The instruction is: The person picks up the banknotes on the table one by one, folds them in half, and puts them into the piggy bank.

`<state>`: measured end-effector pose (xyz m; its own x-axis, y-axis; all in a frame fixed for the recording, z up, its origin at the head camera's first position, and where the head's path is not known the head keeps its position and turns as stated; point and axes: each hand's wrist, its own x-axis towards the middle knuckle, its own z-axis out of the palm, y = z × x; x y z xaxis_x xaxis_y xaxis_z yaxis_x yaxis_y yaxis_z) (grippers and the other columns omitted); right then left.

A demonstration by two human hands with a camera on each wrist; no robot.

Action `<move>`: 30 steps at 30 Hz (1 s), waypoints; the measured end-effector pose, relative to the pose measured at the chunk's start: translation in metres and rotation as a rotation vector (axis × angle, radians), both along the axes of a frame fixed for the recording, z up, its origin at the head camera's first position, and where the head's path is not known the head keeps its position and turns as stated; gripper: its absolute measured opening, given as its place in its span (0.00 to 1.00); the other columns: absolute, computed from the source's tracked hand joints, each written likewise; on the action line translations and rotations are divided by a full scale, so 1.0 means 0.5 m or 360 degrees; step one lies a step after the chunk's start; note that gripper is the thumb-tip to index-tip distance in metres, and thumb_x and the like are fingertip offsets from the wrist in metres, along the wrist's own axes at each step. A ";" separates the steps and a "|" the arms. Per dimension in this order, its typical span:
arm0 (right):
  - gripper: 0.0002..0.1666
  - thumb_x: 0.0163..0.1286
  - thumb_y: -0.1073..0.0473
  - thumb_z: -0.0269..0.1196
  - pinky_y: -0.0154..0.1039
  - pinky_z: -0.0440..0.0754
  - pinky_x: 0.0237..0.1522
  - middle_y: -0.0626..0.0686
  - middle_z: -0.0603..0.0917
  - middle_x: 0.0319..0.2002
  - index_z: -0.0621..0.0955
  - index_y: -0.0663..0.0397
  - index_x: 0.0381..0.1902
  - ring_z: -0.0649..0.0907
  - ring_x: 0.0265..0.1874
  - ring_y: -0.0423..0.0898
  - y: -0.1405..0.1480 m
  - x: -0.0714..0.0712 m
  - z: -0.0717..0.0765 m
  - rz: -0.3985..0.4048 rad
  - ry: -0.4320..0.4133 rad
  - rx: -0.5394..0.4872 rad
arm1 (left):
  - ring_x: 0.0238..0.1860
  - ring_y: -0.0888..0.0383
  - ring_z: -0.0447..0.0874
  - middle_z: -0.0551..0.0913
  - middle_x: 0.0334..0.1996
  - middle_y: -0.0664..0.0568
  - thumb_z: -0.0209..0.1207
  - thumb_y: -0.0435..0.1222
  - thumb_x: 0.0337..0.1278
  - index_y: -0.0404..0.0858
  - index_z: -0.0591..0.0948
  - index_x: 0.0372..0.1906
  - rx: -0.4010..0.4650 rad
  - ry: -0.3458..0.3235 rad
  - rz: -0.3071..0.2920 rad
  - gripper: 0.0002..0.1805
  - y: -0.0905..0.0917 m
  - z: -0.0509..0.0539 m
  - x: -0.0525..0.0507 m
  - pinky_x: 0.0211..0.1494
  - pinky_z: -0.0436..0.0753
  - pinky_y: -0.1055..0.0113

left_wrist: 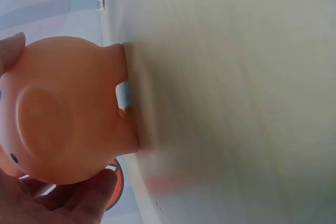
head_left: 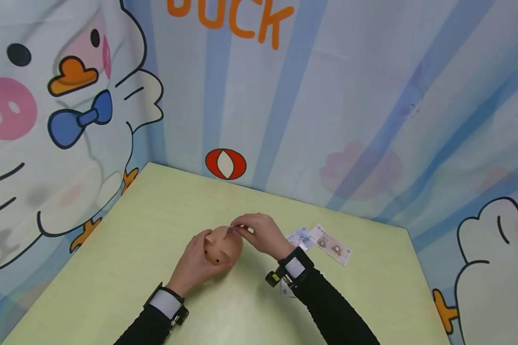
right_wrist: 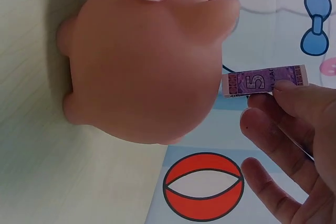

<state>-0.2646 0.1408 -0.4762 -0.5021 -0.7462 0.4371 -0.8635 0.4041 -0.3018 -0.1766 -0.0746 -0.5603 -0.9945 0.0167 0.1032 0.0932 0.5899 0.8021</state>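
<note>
1. The note (right_wrist: 257, 81) reads "5" and, partly covered by a finger, "JIAO" in dark print on purple; it is folded into a narrow strip.
2. On the wall (head_left: 371, 86), large orange letters show "UCK" at the top edge, with the letter before them cut off.
3. The right hand (head_left: 265, 235) pinches the note between thumb and index finger, the other fingers spread and loosely bent.
4. The note's free end is at the top of the pig (right_wrist: 142, 72); whether it is inside a slot I cannot tell.
5. The left hand (head_left: 196, 261) grips the pig around its head, thumb on one side and fingers on the other.
6. The pig stands upright on the table (head_left: 112, 249), its snout facing the left wrist camera.
7. Two flat notes (head_left: 331, 245) lie beyond the right wrist, and another (head_left: 287, 289) is partly hidden under the right sleeve (head_left: 332, 306).
</note>
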 end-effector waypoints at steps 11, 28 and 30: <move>0.07 0.72 0.62 0.73 0.37 0.85 0.50 0.44 0.93 0.40 0.92 0.48 0.46 0.90 0.40 0.41 -0.020 0.008 0.041 0.0126 0.0246 0.0285 | 0.70 0.37 0.73 0.71 0.72 0.32 0.79 0.55 0.52 0.29 0.63 0.78 -0.0025 0.0002 0.0002 0.58 0.001 0.001 0.006 0.68 0.78 0.38; 0.08 0.70 0.63 0.74 0.37 0.85 0.48 0.46 0.93 0.39 0.92 0.50 0.46 0.90 0.39 0.41 -0.018 0.002 0.040 0.0200 0.0315 0.0387 | 0.68 0.38 0.75 0.73 0.71 0.33 0.80 0.55 0.51 0.29 0.65 0.77 -0.0023 0.0012 0.0004 0.57 0.002 0.007 0.001 0.65 0.80 0.40; 0.08 0.70 0.64 0.74 0.36 0.85 0.49 0.46 0.93 0.39 0.92 0.49 0.46 0.90 0.40 0.42 -0.018 -0.002 0.027 0.0186 0.0292 0.0355 | 0.67 0.38 0.75 0.73 0.70 0.33 0.80 0.55 0.51 0.29 0.65 0.77 -0.0023 0.0013 0.0005 0.57 0.002 0.007 0.001 0.65 0.80 0.40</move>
<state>-0.2658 0.1320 -0.4626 -0.3352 -0.8819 0.3315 -0.9398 0.3379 -0.0515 -0.1762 -0.0735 -0.5568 -0.9937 0.0151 0.1111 0.0978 0.6020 0.7925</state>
